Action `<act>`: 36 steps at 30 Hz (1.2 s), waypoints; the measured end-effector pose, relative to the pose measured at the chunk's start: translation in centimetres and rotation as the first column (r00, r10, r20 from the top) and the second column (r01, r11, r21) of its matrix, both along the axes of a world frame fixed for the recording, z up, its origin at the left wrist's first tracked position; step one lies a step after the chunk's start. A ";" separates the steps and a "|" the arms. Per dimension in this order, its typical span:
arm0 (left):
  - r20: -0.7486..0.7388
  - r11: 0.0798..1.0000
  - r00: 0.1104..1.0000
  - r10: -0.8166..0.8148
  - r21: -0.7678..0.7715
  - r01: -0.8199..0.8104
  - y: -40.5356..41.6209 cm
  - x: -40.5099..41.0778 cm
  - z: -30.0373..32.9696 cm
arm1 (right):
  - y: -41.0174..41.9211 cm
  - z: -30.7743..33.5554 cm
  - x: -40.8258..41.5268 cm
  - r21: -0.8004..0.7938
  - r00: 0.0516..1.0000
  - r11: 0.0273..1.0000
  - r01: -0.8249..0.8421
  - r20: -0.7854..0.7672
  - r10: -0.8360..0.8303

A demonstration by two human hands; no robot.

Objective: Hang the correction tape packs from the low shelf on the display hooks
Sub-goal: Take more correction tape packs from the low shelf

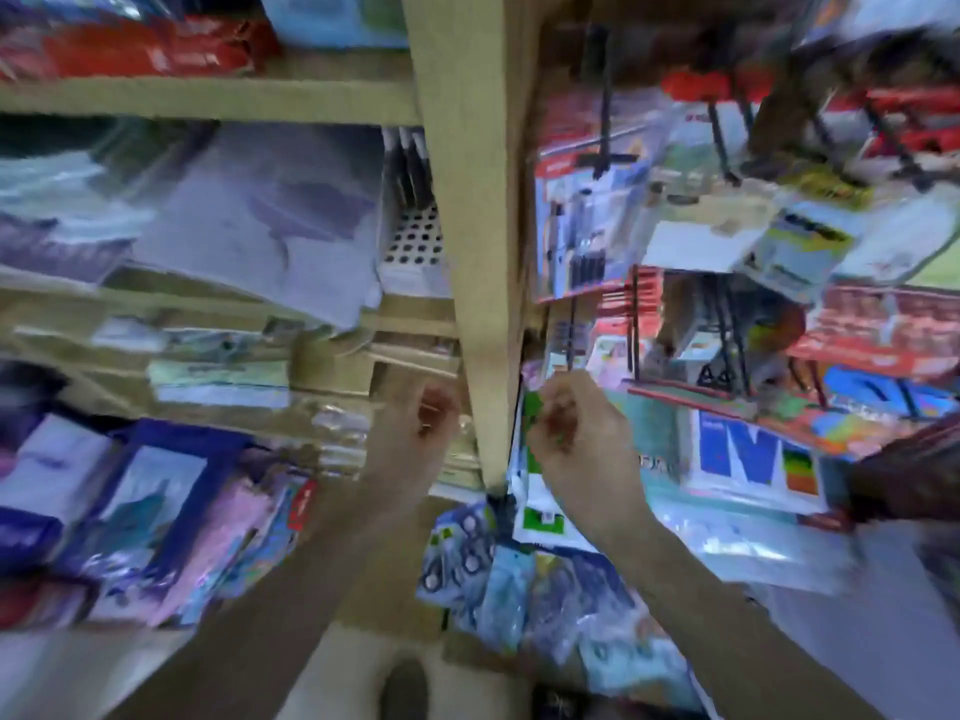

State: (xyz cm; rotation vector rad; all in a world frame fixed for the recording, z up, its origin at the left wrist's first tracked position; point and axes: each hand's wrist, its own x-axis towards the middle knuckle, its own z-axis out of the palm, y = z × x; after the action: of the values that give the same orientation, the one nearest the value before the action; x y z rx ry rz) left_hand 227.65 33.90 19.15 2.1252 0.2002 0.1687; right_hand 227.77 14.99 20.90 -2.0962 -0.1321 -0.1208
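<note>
Right of wooden upright post (470, 252), at hook rack: right hand (576, 439) pinches top of green-white correction tape pack (537, 517), just below black display hook (571, 345). Left hand (415, 433) loosely curled left of post; grip contents blurred, cannot tell. Advice: align pack's hang hole with hook tip, slide back level, release after weight settles. Low shelf (467, 610) below holds pile of blue-white packs (467, 553); rack crowded with carded goods.

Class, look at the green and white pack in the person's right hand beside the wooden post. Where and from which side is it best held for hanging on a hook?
Hold the green and white pack by its top edge, coming from the front, as the right hand does now. The pack hangs flat and upright below the fingers, so a top pinch probably keeps it facing the black hook. Blur hides any hang hole.
</note>
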 end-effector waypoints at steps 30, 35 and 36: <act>-0.846 0.998 0.533 -0.006 -0.037 -0.046 9.8 -3.6 -51.6 | 13.8 -53.4 -4.0 -0.506 0.716 0.838 -0.203 -0.661 -0.226; -0.846 0.994 0.530 0.048 -0.011 -0.106 9.5 -3.5 -55.0 | 14.3 -54.2 -4.6 -0.620 0.771 0.766 -0.170 -0.568 -0.289; -0.850 0.994 0.524 0.044 -0.017 -0.112 9.9 -3.6 -56.6 | 14.1 -54.3 -4.7 -0.611 0.758 0.775 -0.163 -0.580 -0.298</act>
State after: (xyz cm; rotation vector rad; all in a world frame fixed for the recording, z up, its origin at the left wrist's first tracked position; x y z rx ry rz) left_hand 224.05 43.81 -37.41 1.9501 0.8727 -0.8683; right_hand 223.03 29.14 -33.40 -2.6890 0.3999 0.7257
